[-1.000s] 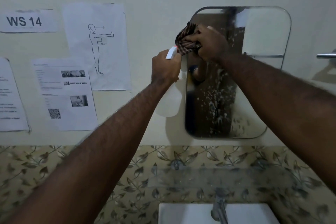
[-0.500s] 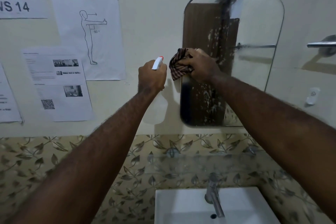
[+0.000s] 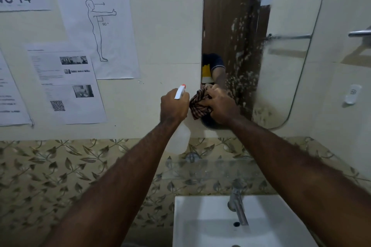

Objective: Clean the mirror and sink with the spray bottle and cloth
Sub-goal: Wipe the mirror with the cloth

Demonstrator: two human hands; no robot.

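Observation:
A rounded mirror (image 3: 285, 50) hangs on the cream wall, streaked with white foam down its middle. My right hand (image 3: 219, 104) presses a bunched brown checked cloth (image 3: 198, 104) against the mirror's lower left corner. Just left of it, my left hand (image 3: 173, 105) grips a white spray bottle (image 3: 179, 138) with a red-tipped nozzle; the bottle's body hangs below my fist in front of the wall. The white sink (image 3: 192, 224) with a metal tap (image 3: 237, 206) sits below, at the bottom of the view.
Several paper sheets (image 3: 96, 26) are taped to the wall left of the mirror. A glass shelf (image 3: 210, 168) runs above the tap against leaf-patterned tiles (image 3: 50, 176). A metal bar (image 3: 359, 33) and a small white hook (image 3: 352, 94) are on the wall at right.
My right hand has wiped the cloth down the mirror's left side from near the top to the bottom corner. My left hand with the bottle dropped alongside it.

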